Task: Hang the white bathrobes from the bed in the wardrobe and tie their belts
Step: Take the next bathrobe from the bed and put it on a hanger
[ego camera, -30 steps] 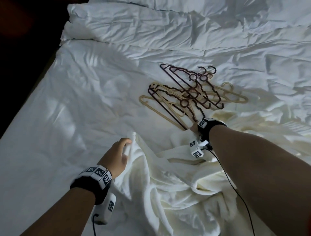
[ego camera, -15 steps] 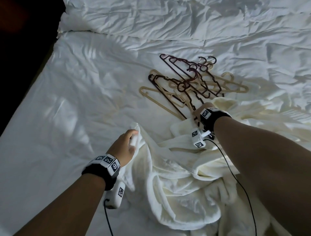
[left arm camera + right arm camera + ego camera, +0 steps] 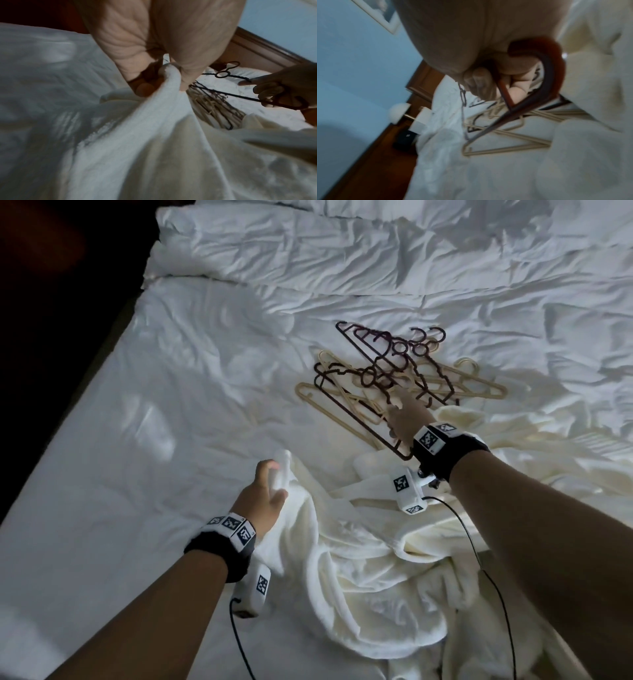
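A cream-white bathrobe [image 3: 359, 559] lies crumpled on the bed in front of me. My left hand [image 3: 270, 487] pinches a raised fold of its edge, and the left wrist view shows the fingers curled round the cloth [image 3: 164, 83]. A pile of dark maroon and beige hangers [image 3: 411, 364] lies beyond the robe. My right hand [image 3: 404, 416] is at the near side of the pile. Its fingers curl round the end of a dark maroon hanger [image 3: 554, 54], which is also visible in the left wrist view [image 3: 240, 96]. No wardrobe or belt is visible.
The wrinkled white sheet [image 3: 171, 440] stretches to the left, with a bunched duvet [image 3: 342, 251] across the head of the bed. Dark floor [image 3: 51, 302] borders the bed's left edge. A wooden headboard [image 3: 257, 44] and a round white bedside lamp [image 3: 397, 113] stand against the blue wall.
My right hand has reached forward from the robe into the hanger pile and taken hold of a dark hanger. My left hand keeps its hold on the robe's fold.
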`<state>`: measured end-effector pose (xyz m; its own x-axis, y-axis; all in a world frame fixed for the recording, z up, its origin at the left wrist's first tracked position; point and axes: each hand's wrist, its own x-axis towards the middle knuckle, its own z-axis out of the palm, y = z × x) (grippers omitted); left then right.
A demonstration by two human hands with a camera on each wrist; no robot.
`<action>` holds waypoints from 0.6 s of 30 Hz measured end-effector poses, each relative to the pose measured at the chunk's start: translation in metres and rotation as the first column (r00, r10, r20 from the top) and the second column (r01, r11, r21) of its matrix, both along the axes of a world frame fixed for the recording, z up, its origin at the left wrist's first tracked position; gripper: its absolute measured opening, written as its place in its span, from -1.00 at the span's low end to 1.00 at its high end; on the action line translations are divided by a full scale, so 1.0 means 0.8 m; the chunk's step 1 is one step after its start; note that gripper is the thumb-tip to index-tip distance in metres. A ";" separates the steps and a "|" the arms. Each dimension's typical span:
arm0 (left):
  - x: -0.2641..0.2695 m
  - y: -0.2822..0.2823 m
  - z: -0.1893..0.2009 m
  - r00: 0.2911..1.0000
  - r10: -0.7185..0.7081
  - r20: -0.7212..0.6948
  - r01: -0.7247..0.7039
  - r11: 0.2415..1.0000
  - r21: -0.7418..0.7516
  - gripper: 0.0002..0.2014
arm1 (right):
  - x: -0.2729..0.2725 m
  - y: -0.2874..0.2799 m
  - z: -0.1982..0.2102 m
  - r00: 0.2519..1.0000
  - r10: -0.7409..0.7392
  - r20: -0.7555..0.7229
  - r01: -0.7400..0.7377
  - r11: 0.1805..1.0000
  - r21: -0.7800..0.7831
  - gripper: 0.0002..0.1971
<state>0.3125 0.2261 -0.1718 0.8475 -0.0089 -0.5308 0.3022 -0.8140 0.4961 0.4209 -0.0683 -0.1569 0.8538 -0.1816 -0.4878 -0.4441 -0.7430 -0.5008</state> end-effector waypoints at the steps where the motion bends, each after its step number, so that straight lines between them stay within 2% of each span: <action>1: -0.001 0.000 0.010 1.000 0.016 0.012 -0.016 1.000 -0.021 -0.63 | -0.010 0.004 0.019 0.994 0.051 0.093 -0.052 0.999 0.007 -0.58; 3: -0.006 0.001 0.032 0.997 0.045 0.056 -0.039 0.993 -0.109 -0.83 | -0.039 0.019 0.055 0.977 0.087 0.197 -0.118 0.981 0.151 -0.51; 5: -0.014 0.002 0.055 0.989 0.138 0.047 -0.119 0.952 -0.284 -0.93 | -0.078 0.031 0.081 0.958 0.207 0.197 -0.235 0.963 0.131 -0.62; 7: -0.026 -0.001 0.079 0.964 0.260 -0.048 -0.250 0.833 -0.493 -0.91 | -0.125 0.047 0.089 0.922 0.367 0.120 -0.376 0.924 0.065 -0.47; 9: -0.039 -0.012 0.110 0.930 0.326 -0.168 -0.353 0.671 -0.652 -0.92 | -0.173 0.077 0.092 0.905 0.421 0.060 -0.424 0.902 0.075 -0.23; 10: -0.046 -0.020 0.126 0.921 0.331 -0.208 -0.375 0.602 -0.705 -0.92 | -0.195 0.094 0.089 0.895 0.442 0.059 -0.446 0.891 0.083 -0.18; 12: -0.057 -0.032 0.157 0.929 0.305 -0.211 -0.349 0.529 -0.774 -0.88 | -0.232 0.125 0.085 0.882 0.459 0.103 -0.465 0.884 0.043 -0.23; 13: -0.062 -0.035 0.169 0.943 0.281 -0.179 -0.306 0.516 -0.800 -0.85 | -0.245 0.137 0.087 0.902 0.413 0.127 -0.419 0.908 0.021 -0.28; 14: -0.067 -0.035 0.180 0.958 0.254 -0.134 -0.251 0.514 -0.820 -0.80 | -0.256 0.144 0.090 0.927 0.342 0.150 -0.350 0.936 0.025 -0.33; 15: -0.073 -0.032 0.189 0.975 0.215 -0.052 -0.167 0.561 -0.811 -0.73 | -0.265 0.147 0.099 0.943 0.281 0.181 -0.289 0.957 0.023 -0.36; 16: -0.077 -0.028 0.195 0.985 0.165 0.060 -0.061 0.643 -0.764 -0.65 | -0.275 0.146 0.111 0.952 0.221 0.214 -0.232 0.972 0.030 -0.44; 18: -0.088 -0.015 0.202 0.953 0.017 0.301 0.158 0.821 -0.548 -0.54 | -0.297 0.138 0.149 0.952 0.144 0.269 -0.178 0.978 0.106 -0.74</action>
<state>0.2425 0.2138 -0.0101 0.9430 -0.2951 -0.1538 0.0317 -0.3805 0.9242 0.1836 0.0422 -0.0375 0.9664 0.0175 -0.2563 -0.1667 -0.7164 -0.6775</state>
